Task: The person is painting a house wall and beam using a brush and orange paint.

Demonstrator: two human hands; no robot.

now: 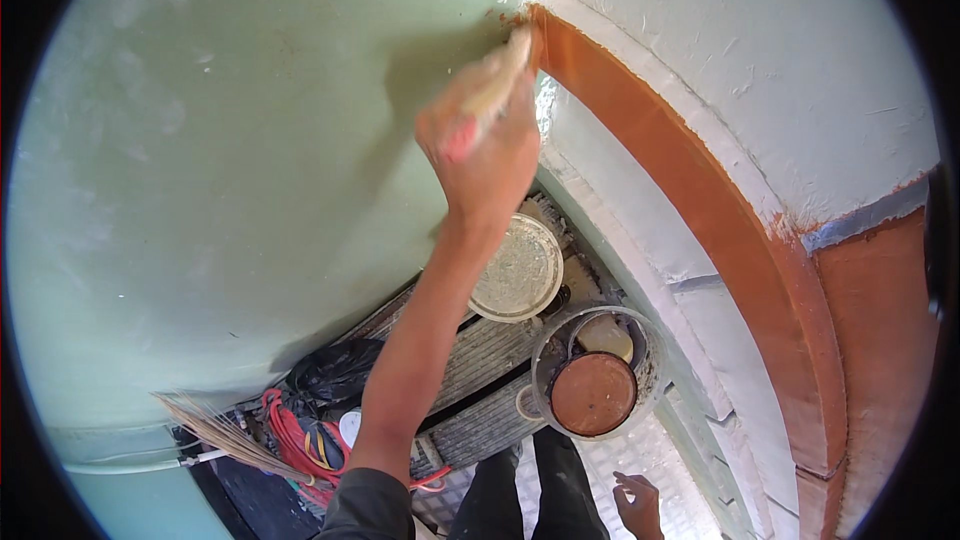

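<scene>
My left hand (490,165) is raised to the wall corner, its fingers closed around a paintbrush (496,90) with a pale handle and a reddish end. Motion blurs the hand and brush. The brush tip is at the upper end of a curved orange-brown painted band (680,155), where it meets the green wall (250,120). Low at the right, my right hand (638,507) hangs beside my legs, fingers loosely apart and holding nothing visible. Between the hands, lower down, a bucket (655,360) holds a round container of orange-brown paint (594,395) and a cream-coloured piece (606,337).
A pale round lid or bucket top (517,268) sits on a grey ridged surface (480,360) below my left arm. At lower left lie a red cable or hose (295,440), a black plastic bag (335,375) and a straw broom (225,435). White ledges (650,225) curve down the right side.
</scene>
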